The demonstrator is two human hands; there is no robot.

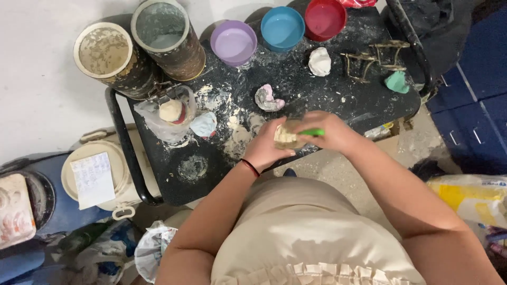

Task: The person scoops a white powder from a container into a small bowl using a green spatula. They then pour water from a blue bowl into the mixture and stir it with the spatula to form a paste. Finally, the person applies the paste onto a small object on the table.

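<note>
A: Obs. — left hand (266,148) cupped around a small pale cast (285,137), held just above the near edge of the black table (211,174). Right hand (330,132) clenched on a green-handled tool (312,132); its working end meets the cast. The tip itself is hidden, so I cannot tell blade from spatula

B: Step in hand?

A: Judged as trimming or scraping the cast while it is held in the air, not resting on the table. Pale crumbs and smears lie on the table below the hands

B: Surroundings?

A: Purple bowl (234,43), blue bowl (282,27) and red bowl (325,18) along the far edge; two large crusted tubs (137,47) at far left. A white lump (319,62), a green lump (397,82), a pink-and-grey cast (268,98) and a brass metal frame (372,59) lie well apart from the hands

B: Next move calls for?

A: Judgement only — steady left-hand support and short, light strokes; the cast looks brittle and could chip if levered hard
</note>
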